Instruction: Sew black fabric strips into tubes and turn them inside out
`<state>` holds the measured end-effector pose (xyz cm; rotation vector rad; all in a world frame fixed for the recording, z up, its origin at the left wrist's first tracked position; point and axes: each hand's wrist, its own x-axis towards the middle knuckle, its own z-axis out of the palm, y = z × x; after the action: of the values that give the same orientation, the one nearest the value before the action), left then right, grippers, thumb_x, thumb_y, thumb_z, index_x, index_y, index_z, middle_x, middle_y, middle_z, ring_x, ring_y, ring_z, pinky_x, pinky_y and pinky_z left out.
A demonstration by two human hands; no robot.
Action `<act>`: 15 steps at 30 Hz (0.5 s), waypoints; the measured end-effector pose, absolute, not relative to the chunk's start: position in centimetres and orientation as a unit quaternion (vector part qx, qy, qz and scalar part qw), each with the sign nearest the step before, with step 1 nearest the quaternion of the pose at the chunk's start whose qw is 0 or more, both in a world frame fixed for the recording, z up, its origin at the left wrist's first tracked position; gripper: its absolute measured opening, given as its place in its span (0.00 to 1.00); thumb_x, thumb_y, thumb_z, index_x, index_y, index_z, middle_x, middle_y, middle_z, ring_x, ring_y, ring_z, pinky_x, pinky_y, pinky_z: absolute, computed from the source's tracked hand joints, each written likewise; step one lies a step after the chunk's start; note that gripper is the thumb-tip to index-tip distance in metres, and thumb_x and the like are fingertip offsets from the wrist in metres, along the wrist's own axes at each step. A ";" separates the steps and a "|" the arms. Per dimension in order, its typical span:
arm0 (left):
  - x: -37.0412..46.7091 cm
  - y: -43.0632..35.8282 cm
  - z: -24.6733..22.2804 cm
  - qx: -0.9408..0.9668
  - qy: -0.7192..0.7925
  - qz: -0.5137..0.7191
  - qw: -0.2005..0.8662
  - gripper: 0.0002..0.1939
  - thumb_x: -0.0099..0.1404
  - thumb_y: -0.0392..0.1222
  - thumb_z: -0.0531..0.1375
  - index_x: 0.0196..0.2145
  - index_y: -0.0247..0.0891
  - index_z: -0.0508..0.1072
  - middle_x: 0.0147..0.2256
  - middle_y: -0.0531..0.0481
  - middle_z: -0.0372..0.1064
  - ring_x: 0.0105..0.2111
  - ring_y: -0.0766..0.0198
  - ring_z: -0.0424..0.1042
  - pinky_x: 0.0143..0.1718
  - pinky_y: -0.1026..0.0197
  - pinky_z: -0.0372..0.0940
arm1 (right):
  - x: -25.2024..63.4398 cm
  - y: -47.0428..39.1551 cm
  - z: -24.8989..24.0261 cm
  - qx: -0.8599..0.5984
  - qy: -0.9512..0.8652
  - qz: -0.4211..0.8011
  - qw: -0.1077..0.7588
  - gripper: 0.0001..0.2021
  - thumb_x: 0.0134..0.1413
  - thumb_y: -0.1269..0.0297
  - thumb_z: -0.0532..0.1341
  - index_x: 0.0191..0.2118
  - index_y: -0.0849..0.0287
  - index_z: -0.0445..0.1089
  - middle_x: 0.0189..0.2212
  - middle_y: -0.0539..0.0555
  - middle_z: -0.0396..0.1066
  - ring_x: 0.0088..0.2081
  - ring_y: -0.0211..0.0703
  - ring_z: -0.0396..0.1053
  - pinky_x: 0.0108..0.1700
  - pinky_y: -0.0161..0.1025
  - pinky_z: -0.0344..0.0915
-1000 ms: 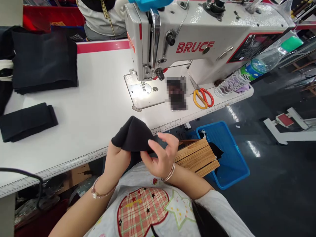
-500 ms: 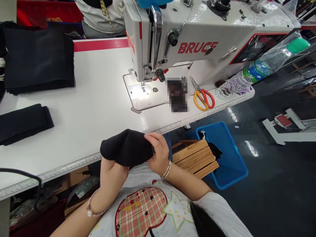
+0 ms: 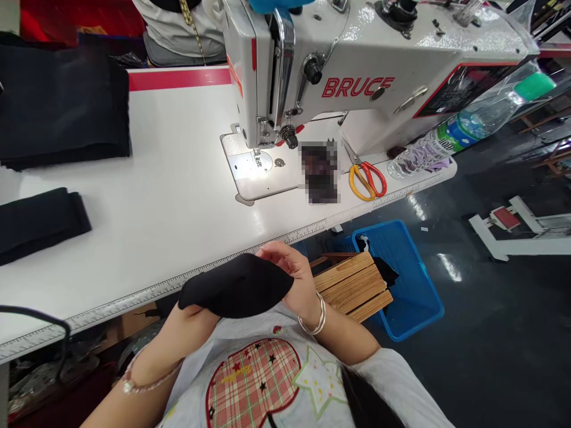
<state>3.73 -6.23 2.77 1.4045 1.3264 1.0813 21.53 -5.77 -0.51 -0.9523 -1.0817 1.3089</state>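
A black fabric piece (image 3: 238, 286) is held up in front of my body, just off the table's front edge. My left hand (image 3: 194, 330) grips its left end from below, with the fingers hidden under the cloth. At the other end, my right hand (image 3: 297, 279) has its fingers curled around the fabric. Beyond them stands a white sewing machine (image 3: 357, 65), its needle area (image 3: 257, 159) lit. To the left lie a folded stack of black cloth (image 3: 62, 107) and a smaller folded black bundle (image 3: 40, 223).
Scissors (image 3: 368, 180) with yellow and red handles lie beside a pixelated dark object (image 3: 320, 173). A plastic bottle (image 3: 468, 128) rests at the table's right end. Below are a wooden slatted seat (image 3: 352, 285) and a blue bin (image 3: 413, 285). Another person's torso (image 3: 182, 27) is behind the table.
Both hands have lowered a little with the fabric, closer to my body. The cloth has spread flatter and wider, and my left forearm has swung leftward.
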 end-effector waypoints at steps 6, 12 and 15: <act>2.6 -5.7 3.4 0.662 0.396 0.288 0.567 0.12 0.58 0.35 0.61 0.36 0.48 0.82 0.20 0.53 0.74 0.24 0.60 0.74 0.27 0.62 0.73 | 22.1 -5.9 1.1 -0.343 -0.336 0.713 0.511 0.15 0.45 0.50 0.71 0.35 0.55 0.77 0.30 0.52 0.77 0.31 0.41 0.74 0.36 0.41 0.74; 0.9 -5.8 2.7 0.672 0.361 0.216 0.609 0.16 0.59 0.36 0.61 0.43 0.51 0.80 0.34 0.52 0.79 0.29 0.59 0.77 0.30 0.62 0.74 | 21.5 -5.7 0.1 -0.276 -0.366 0.750 0.476 0.12 0.47 0.51 0.70 0.28 0.56 0.77 0.26 0.51 0.75 0.28 0.38 0.72 0.35 0.39 0.72; 0.3 -5.6 2.1 0.649 0.354 0.235 0.630 0.14 0.58 0.37 0.62 0.42 0.49 0.80 0.32 0.51 0.79 0.27 0.59 0.76 0.27 0.61 0.73 | 21.5 -5.9 -0.5 -0.272 -0.379 0.760 0.452 0.11 0.47 0.54 0.70 0.33 0.55 0.79 0.30 0.52 0.76 0.32 0.39 0.74 0.40 0.40 0.72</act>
<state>0.29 -5.61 2.09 1.4868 0.8116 0.5382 21.47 -5.89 -0.54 -0.6727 -0.9355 1.8780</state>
